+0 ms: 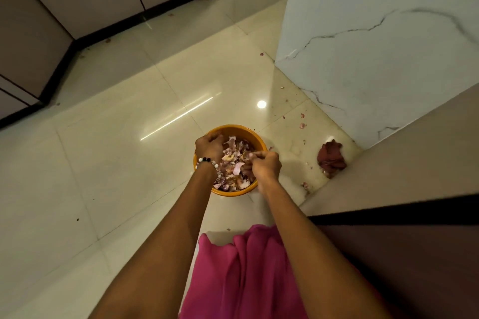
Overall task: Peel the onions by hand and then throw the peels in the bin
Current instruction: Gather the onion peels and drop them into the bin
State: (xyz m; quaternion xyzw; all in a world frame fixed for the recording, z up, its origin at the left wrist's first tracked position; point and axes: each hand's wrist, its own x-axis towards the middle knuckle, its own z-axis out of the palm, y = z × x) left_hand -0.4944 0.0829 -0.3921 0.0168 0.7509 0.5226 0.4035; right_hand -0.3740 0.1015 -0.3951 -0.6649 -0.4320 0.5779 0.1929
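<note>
Both hands over the orange bin (260, 141) of onion peels (234, 166).
Left hand (209, 147) curled, its hold unclear; right hand (265, 164) pinches peels.

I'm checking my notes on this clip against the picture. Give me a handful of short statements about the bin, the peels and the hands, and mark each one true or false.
1. The bin is orange and stands on the tiled floor. True.
2. The bin holds no onion peels. False: pinkish peels are heaped inside it.
3. Both hands are over the bin. True: the left hand is at its far left rim, the right hand at its right side.
4. The bead bracelet is on the right wrist. False: it is on the left wrist.
5. Every peel landed in the bin. False: scattered bits lie on the floor to its right.
</note>
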